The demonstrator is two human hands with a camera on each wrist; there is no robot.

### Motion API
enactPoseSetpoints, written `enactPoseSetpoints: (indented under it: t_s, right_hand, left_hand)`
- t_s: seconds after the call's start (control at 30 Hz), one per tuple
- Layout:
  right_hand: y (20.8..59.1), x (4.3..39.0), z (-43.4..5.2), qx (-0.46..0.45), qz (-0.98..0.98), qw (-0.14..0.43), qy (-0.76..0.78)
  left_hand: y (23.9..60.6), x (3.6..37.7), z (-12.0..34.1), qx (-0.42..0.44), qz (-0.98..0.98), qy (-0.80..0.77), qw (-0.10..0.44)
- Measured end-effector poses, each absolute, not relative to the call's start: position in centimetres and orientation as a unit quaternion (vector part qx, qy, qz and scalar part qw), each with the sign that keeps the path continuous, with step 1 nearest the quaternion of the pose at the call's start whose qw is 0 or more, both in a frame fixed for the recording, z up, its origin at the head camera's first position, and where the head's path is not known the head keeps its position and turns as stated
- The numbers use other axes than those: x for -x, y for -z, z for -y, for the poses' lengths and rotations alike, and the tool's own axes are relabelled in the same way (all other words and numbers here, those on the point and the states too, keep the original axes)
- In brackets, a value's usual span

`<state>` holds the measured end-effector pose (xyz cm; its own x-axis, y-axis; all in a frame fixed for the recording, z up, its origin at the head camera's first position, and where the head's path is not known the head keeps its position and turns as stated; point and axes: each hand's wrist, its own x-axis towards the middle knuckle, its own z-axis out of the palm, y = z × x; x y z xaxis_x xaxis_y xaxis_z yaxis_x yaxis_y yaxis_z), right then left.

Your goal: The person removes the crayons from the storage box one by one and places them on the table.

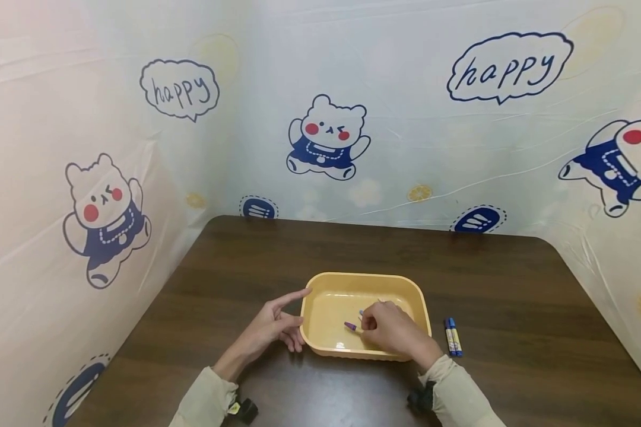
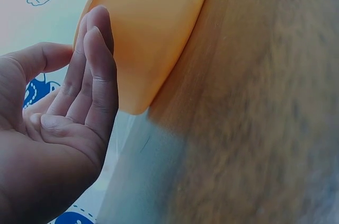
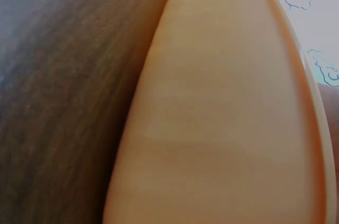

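A yellow plastic basket (image 1: 320,350) sits on the table. My left hand (image 1: 272,323) is at its left end, the long index finger touching the rim and the thumb lower on it. In the left wrist view, that hand's other fingers (image 2: 103,86) lie fairly straight beside the outer wall. Inside the basket, my right hand (image 1: 392,329) has curled fingers and pinches a purple-capped marker (image 1: 350,326), whose other end is hidden. Just behind it a small blue tip (image 1: 361,312) shows. The right wrist view shows the basket's outer wall (image 3: 212,102); the right hand is out of its sight.
Two blue-capped markers (image 1: 453,338) with yellowish barrels lie side by side on the brown table (image 1: 246,255), right of the basket. A printed curtain with bear figures (image 1: 326,139) hangs around the table's back and sides.
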<state>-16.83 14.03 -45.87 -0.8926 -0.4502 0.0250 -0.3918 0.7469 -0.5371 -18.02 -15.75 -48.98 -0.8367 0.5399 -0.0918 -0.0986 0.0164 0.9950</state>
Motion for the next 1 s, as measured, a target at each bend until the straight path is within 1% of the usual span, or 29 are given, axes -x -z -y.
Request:
enactPoseSetpoints:
  t_s: [0.13,0.4,0.63,1.0]
  right_hand:
    - [45.6,17.1,-14.4,0.23,-0.923,0.052,0.304]
    - [45.0,17.6,-15.1,0.226,-0.9,0.073,0.366]
    - [44.5,18.2,-16.2,0.245,-0.884,0.066,0.393]
    - [43.5,18.5,-17.4,0.237,-0.871,0.06,0.427]
  left_hand:
    - [49.0,18.0,15.7,-0.173,-0.667,-0.687,0.232]
    - [49.2,18.0,15.8,-0.184,-0.659,-0.692,0.232]
    - [49.3,17.9,15.9,-0.184,-0.656,-0.694,0.232]
    - [49.2,17.9,15.8,-0.182,-0.655,-0.695,0.232]
